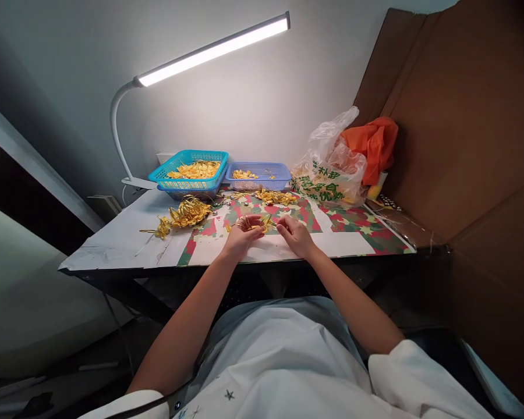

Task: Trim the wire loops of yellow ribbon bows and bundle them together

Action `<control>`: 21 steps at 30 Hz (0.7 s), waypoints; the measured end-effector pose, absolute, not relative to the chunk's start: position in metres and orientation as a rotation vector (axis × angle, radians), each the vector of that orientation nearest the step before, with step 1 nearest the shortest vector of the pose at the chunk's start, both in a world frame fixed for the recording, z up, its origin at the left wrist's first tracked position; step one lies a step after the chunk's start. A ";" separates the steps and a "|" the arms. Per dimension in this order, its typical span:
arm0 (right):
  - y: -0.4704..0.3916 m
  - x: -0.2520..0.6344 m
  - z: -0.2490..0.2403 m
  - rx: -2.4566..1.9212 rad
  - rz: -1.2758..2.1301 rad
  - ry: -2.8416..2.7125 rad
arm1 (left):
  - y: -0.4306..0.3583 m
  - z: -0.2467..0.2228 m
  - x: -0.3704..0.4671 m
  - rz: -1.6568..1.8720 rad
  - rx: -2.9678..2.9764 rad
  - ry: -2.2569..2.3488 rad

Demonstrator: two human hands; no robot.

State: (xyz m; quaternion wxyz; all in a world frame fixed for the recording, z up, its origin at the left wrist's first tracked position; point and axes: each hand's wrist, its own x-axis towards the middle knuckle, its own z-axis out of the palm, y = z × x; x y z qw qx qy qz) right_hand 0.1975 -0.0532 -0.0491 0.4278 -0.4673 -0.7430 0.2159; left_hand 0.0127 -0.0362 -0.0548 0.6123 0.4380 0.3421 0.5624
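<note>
Near the front middle of the table, my left hand [244,234] is closed on a gold piece [266,222] with leaf-like parts. Opposite it, my right hand [296,235] pinches the thin right end of the same piece, with fingertips pressed together. The hands are a short gap apart. Behind them lies a small heap of gold pieces [276,197]. To the left rests a larger gold cluster [190,212], with a smaller gold flower [161,227] on a stem beside it.
A turquoise basket [157,174] and a purple basket [279,184] hold gold pieces at the back. A plastic bag [332,174], orange cloth [371,145] and cardboard [471,128] stand right. A lit lamp [213,51] hangs over the table [126,238].
</note>
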 end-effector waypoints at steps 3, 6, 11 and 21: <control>-0.057 0.193 -0.046 -1.242 0.448 -1.890 | -0.038 -0.053 0.013 1.273 1.022 0.778; -0.058 0.194 -0.046 -1.294 0.389 -1.916 | -0.039 -0.053 0.013 1.262 1.033 0.769; -0.058 0.195 -0.048 -1.334 0.343 -1.948 | -0.039 -0.053 0.011 1.271 1.037 0.760; -0.058 0.195 -0.048 -1.370 0.347 -1.957 | -0.037 -0.055 0.011 1.293 1.023 0.756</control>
